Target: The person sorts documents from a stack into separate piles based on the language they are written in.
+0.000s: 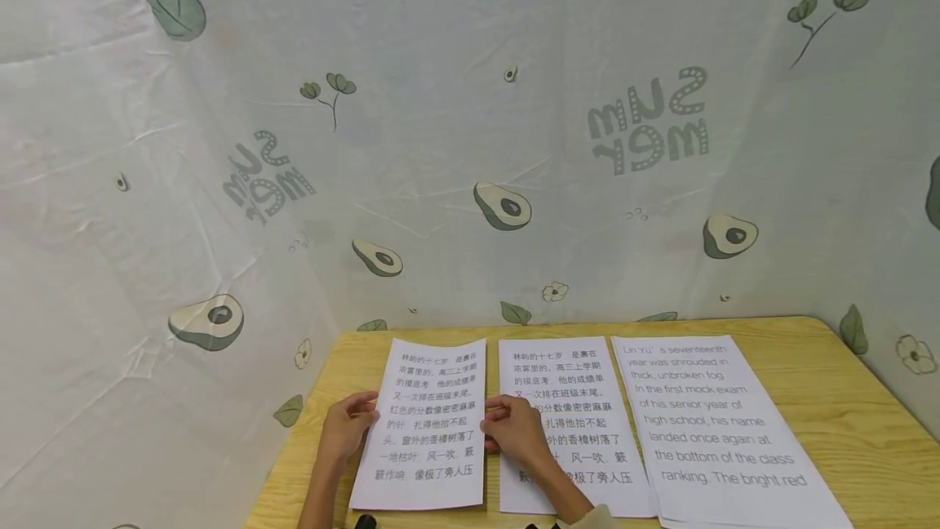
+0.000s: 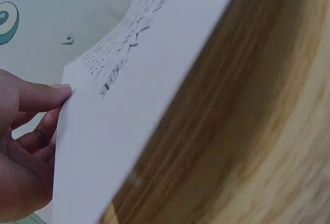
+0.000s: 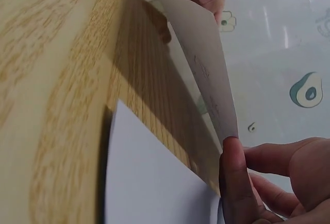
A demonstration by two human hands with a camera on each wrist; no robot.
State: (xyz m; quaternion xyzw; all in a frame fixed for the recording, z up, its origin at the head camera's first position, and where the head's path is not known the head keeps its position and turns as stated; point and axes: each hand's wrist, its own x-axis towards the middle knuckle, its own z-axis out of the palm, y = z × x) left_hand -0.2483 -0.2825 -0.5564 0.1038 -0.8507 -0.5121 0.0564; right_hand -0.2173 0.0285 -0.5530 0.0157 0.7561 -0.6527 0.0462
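A sheet of paper (image 1: 426, 449) printed with Chinese text is held up by both hands at the left of the table. My left hand (image 1: 345, 428) pinches its left edge, the thumb on the printed face in the left wrist view. At the opposite edge, my right hand (image 1: 517, 433) pinches it between thumb and fingers. The right wrist view shows the sheet (image 3: 203, 54) raised off the wood, its shadow below. Beside it lies a second Chinese-text sheet (image 1: 580, 455), partly covered by my right hand and forearm.
Farther right, a stack of paper sheets (image 1: 734, 464) with large English text lies slightly fanned. All of this is on a wood-grain table (image 1: 874, 431). A pale cloth (image 1: 455, 129) with avocado and leaf prints hangs behind and along the left side.
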